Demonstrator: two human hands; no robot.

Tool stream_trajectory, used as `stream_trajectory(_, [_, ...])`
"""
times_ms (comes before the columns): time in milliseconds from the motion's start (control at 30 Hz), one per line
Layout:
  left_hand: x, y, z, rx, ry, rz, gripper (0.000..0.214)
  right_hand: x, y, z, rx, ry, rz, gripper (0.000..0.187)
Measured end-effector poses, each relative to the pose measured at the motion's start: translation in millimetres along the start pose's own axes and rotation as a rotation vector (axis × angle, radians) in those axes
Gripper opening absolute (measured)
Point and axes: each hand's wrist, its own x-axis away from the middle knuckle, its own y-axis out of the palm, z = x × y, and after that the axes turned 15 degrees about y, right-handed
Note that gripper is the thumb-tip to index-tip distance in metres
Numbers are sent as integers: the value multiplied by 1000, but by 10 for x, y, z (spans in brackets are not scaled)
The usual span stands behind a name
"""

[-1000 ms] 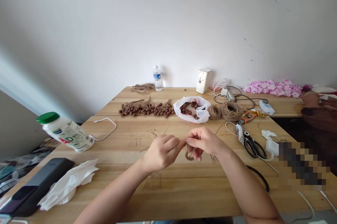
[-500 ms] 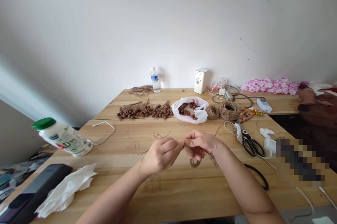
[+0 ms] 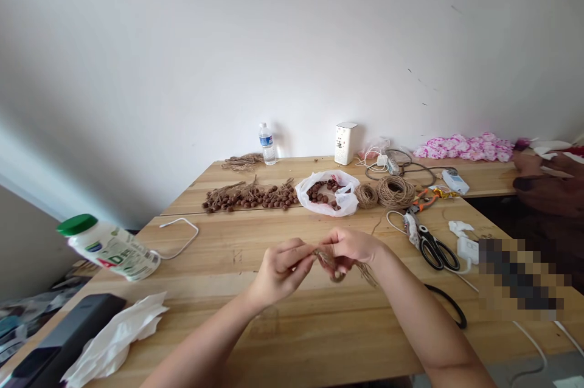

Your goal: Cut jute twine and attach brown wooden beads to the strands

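Observation:
Above the middle of the wooden table [image 3: 274,339], my two hands meet over a piece of brown twine [image 3: 325,257]. My left hand [image 3: 283,270] is closed, its thumb and fingertips pinching the twine's left end. The fingers of my right hand [image 3: 350,248] are wrapped round the same twine from the right. A small loop hangs under the right fingers, and loose strands [image 3: 367,273] trail below that wrist. Part of the twine is hidden inside the right hand.
Behind my hands lie brown beads with twine tails [image 3: 250,196], a white plastic bag [image 3: 349,202] of brown beads, and twine rolls [image 3: 396,193]. Black scissors [image 3: 431,248] and pliers [image 3: 422,200] lie right. A green-capped bottle [image 3: 112,248] leans left. A person's arm [image 3: 542,193] shows far right.
The loose strands that stuck out beyond my left hand no longer show there. My left fingers have opened slightly from a tighter fist into a pinch. The right hand stays nearly in place.

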Motion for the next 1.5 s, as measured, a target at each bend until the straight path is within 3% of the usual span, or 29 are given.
stream_trajectory(33, [-5, -4, -11, 48, -104, 22, 18, 16, -7, -3, 96, -21, 146, 36])
stream_trajectory(100, [-12, -10, -41, 143, -330, 93, 15, 45, 15, -16, 295, -127, 569, 21])
stream_trajectory(167, [-15, -9, -73, 234, -546, 199, 18, 64, 112, -43, 430, -330, 1058, 9])
stream_trajectory(200, [-15, -6, -88, 278, -643, 251, 21, 66, 190, -60, 467, -458, 1244, 6])
stream_trajectory(267, [-17, 3, -108, 362, -800, 338, 26, 49, 391, -92, 531, -704, 1381, 6])
stream_trajectory(333, [-29, 10, -114, 445, -898, 408, 28, 0, 600, -108, 624, -838, 1312, 7])
stream_trajectory(400, [-57, 10, -107, 509, -944, 467, 29, -72, 756, -101, 717, -834, 1312, 7])
stream_trajectory(467, [-98, 2, -94, 561, -973, 521, 30, -143, 826, -82, 769, -785, 1405, 5])
stream_trajectory(533, [-139, -8, -83, 622, -1011, 549, 32, -195, 821, -60, 765, -755, 1469, 3])
stream_trajectory(767, [-163, -23, -93, 761, -1037, 563, 38, -291, 692, 3, 649, -752, 1410, 24])
stream_trajectory(933, [-156, -22, -97, 793, -1051, 545, 38, -321, 667, 18, 681, -711, 1442, 11])
stream_trajectory(1033, [-152, -16, -102, 771, -1043, 530, 37, -287, 656, -9, 804, -747, 1451, 16])
stream_trajectory(1133, [-118, -14, -99, 644, -990, 492, 33, -235, 623, -42, 960, -831, 1455, 21])
stream_trajectory(1267, [-68, -33, -50, 348, -834, 336, 28, -165, 534, -61, 1131, -915, 1349, 21])
stream_trajectory(1500, [-57, -79, 2, -118, -395, 40, 22, -82, 442, -44, 928, -856, 1180, 23])
